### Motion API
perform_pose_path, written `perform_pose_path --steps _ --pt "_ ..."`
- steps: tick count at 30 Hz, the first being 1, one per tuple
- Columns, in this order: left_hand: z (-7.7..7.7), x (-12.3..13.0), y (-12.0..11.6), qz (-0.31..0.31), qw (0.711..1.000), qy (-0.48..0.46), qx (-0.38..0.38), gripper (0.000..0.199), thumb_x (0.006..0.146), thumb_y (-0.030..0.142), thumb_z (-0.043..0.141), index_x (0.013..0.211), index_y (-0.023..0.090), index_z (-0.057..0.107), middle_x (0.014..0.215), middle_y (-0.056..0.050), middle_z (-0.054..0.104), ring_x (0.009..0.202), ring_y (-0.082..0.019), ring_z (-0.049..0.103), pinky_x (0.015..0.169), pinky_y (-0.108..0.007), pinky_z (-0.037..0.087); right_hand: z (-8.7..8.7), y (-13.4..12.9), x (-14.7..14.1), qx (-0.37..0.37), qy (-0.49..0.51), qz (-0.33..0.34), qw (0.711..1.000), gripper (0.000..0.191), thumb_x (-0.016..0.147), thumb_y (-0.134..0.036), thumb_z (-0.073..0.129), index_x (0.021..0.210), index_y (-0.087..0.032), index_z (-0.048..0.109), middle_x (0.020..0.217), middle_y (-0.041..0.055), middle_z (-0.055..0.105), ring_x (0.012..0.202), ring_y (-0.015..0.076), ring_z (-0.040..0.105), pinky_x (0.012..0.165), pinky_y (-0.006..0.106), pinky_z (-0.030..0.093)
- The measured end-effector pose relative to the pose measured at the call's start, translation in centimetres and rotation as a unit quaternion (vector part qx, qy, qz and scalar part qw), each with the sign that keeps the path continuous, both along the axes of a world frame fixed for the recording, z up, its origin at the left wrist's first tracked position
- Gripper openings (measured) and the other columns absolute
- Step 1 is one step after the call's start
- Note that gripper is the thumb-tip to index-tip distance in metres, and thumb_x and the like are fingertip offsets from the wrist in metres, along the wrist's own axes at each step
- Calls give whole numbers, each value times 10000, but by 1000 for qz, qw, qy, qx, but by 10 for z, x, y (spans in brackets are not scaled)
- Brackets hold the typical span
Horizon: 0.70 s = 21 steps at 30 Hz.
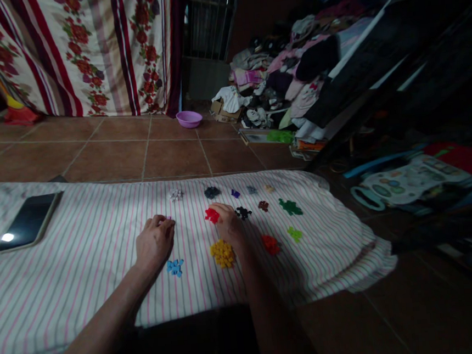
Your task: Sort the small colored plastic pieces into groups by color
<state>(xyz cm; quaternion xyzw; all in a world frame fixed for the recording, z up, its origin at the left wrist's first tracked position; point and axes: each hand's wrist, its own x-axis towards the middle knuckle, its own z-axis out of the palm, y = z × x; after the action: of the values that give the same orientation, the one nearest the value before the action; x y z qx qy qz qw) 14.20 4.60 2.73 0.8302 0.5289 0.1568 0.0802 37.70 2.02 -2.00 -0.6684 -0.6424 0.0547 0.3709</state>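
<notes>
Small coloured plastic pieces lie sorted by colour in little heaps on a striped cloth. My left hand [154, 241] rests on the cloth with its fingers curled and pressed together. A bit of pink or purple shows at its fingertips; what it is, I cannot make out. Nearer me than that hand are light blue pieces [175, 267]. My right hand [228, 224] lies palm down against the red pieces [212, 215], fingers stretched over their edge. Yellow pieces [222, 253] sit just below it, and black pieces [243, 212] to its right.
White pieces [176, 195], dark grey pieces [211, 192], dark green pieces [291, 206], orange-red pieces [271, 244] and lime pieces [294, 234] are spread on the striped cloth [100, 227]. A phone [29, 221] lies at left. Beyond are a purple basin [189, 119] and heaped clothes [277, 79].
</notes>
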Motion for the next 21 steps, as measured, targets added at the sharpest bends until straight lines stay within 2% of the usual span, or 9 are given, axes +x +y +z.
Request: perform_pose_path --steps 5,11,16,21 --pt "3 0 -1 -9 1000 -10 5 364 918 368 373 1012 231 696 1145 -57 643 1014 -211 562 757 -318 515 2 2 -3 15 6 4 1000 510 692 19 422 1076 -182 692 1102 89 691 1047 213 613 973 380 475" --pt "6 0 -5 -23 999 -22 21 384 926 383 347 981 231 695 1147 -43 652 1018 -211 559 789 -322 513 7 1 -20 9 -29 11 999 455 759 -30 455 1100 -222 687 1177 61 667 1151 205 559 1038 379 425" --pt "10 0 -9 -34 998 -45 29 370 925 362 346 982 213 679 1135 -58 647 1017 -210 558 816 -330 510 8 -2 -28 5 -53 18 998 233 820 -169 584 995 -240 721 1169 64 666 1156 232 546 1027 418 413" --pt "14 -3 -12 -37 997 -67 6 338 917 311 356 973 200 670 1133 -74 644 1033 -214 549 843 -344 511 3 3 -26 15 -22 4 1000 240 848 -111 521 884 -216 733 1075 74 694 1078 209 588 992 396 438"
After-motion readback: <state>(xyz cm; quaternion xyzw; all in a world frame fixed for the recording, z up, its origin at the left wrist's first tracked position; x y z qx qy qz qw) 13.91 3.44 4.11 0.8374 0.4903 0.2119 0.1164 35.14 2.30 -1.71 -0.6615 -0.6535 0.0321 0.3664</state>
